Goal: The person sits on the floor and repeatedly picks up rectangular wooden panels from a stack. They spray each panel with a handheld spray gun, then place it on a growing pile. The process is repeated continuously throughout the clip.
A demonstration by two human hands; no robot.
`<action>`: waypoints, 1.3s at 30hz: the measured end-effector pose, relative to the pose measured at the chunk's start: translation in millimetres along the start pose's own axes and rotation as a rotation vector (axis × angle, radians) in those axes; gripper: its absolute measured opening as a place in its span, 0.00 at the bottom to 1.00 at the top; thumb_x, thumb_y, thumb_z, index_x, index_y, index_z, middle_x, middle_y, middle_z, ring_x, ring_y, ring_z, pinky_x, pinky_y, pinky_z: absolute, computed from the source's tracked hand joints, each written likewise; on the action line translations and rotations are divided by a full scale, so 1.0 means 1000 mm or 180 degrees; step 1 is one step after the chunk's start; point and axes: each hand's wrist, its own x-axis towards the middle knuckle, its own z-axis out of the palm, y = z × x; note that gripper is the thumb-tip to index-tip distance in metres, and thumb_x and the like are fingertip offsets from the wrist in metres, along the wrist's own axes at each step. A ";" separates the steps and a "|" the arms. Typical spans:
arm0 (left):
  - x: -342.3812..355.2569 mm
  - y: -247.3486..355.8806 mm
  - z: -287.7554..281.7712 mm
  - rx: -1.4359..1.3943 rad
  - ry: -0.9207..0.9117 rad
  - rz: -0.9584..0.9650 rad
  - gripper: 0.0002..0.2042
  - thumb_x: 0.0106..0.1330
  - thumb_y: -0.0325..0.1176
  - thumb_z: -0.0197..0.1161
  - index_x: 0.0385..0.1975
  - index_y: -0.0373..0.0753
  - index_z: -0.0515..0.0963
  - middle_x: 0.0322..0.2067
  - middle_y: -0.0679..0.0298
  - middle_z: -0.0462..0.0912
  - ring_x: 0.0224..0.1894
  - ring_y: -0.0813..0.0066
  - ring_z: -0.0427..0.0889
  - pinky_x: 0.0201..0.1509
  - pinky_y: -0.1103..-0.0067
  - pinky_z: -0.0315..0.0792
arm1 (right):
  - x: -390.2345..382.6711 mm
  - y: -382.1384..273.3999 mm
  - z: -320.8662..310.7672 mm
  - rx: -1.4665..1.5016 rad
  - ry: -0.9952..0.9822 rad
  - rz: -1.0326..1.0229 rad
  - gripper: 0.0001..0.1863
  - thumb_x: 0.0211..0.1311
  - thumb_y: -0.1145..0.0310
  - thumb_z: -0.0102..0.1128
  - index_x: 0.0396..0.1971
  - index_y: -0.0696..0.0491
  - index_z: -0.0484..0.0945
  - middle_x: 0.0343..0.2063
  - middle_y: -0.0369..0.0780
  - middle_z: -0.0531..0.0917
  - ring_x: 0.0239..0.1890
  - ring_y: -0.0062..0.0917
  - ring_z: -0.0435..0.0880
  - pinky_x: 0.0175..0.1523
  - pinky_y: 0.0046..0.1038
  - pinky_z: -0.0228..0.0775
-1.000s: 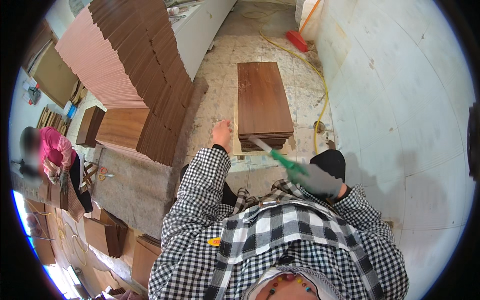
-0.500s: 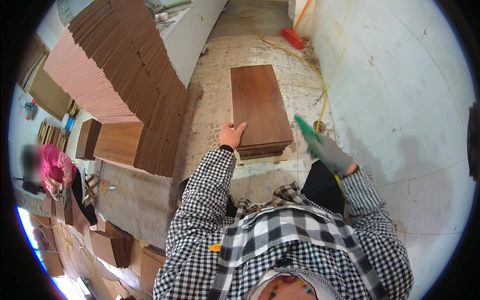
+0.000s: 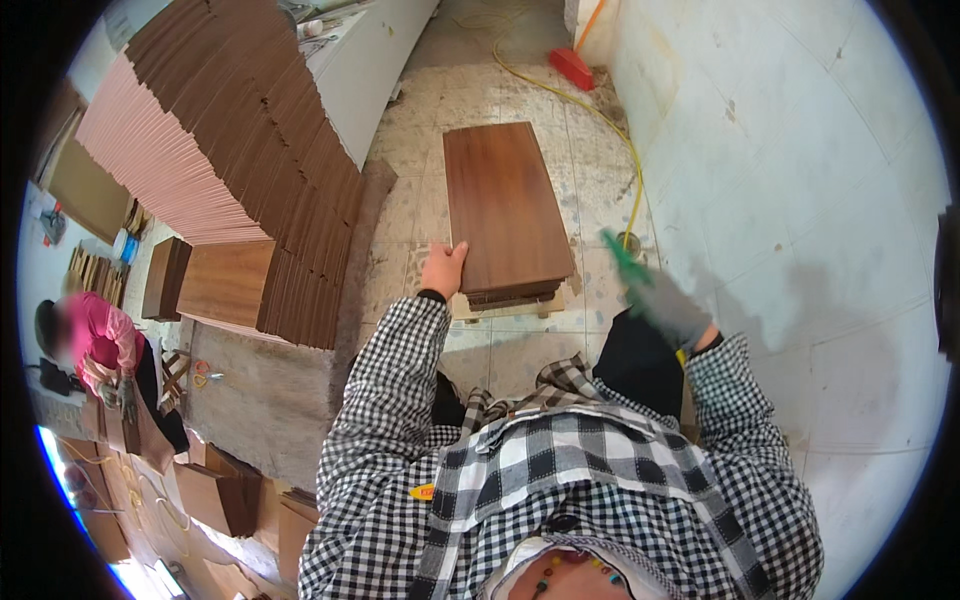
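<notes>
A stack of reddish-brown wooden boards [image 3: 508,205] lies lengthwise before me on a low pale wooden support [image 3: 548,307]. My left hand [image 3: 443,269] is bare and grips the near left edge of the top board, its thumb on the upper face and its fingers at the side. To the right of the stack and apart from it, my right hand [image 3: 672,312], in a grey glove, is closed round a green air blow gun [image 3: 625,262]. The blow gun's nozzle points up and left; its grip is mostly hidden by the hand and a little blurred.
A yellow hose [image 3: 637,170] runs along the floor beside the white wall [image 3: 780,180]. A red broom [image 3: 572,68] leans at the back. Tall stacked boards [image 3: 270,140] stand at left on a grey ledge [image 3: 262,385]. Far left, another person [image 3: 110,345] in pink handles a board.
My right hand and the blow gun have moved slightly right, away from the boards. My left hand stays at the stack's left edge. The whole view has shifted a little.
</notes>
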 end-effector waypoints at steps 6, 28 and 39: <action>-0.071 0.017 -0.051 -0.0604 -0.1391 -0.0514 0.21 0.73 0.46 0.57 0.51 0.31 0.70 0.31 0.55 0.81 0.31 0.68 0.79 0.32 0.73 0.74 | 0.055 -0.052 0.048 -0.0755 -0.0346 -0.0817 0.29 0.72 0.45 0.49 0.55 0.57 0.76 0.29 0.44 0.81 0.32 0.29 0.80 0.41 0.34 0.74; -0.041 0.015 -0.031 -0.2452 0.0386 -0.0850 0.20 0.78 0.28 0.43 0.68 0.37 0.66 0.61 0.53 0.75 0.58 0.62 0.77 0.63 0.72 0.70 | -0.029 -0.007 0.023 0.0593 -0.0903 -0.0875 0.22 0.74 0.56 0.50 0.47 0.63 0.78 0.33 0.38 0.80 0.38 0.20 0.77 0.45 0.25 0.70; -0.056 0.019 -0.129 -0.5869 -0.2067 -0.0772 0.31 0.71 0.57 0.49 0.57 0.32 0.65 0.41 0.48 0.71 0.28 0.69 0.67 0.34 0.76 0.69 | -0.024 -0.097 0.109 -0.1177 -0.1195 -0.3337 0.28 0.68 0.51 0.57 0.62 0.51 0.72 0.32 0.46 0.83 0.33 0.37 0.84 0.40 0.38 0.75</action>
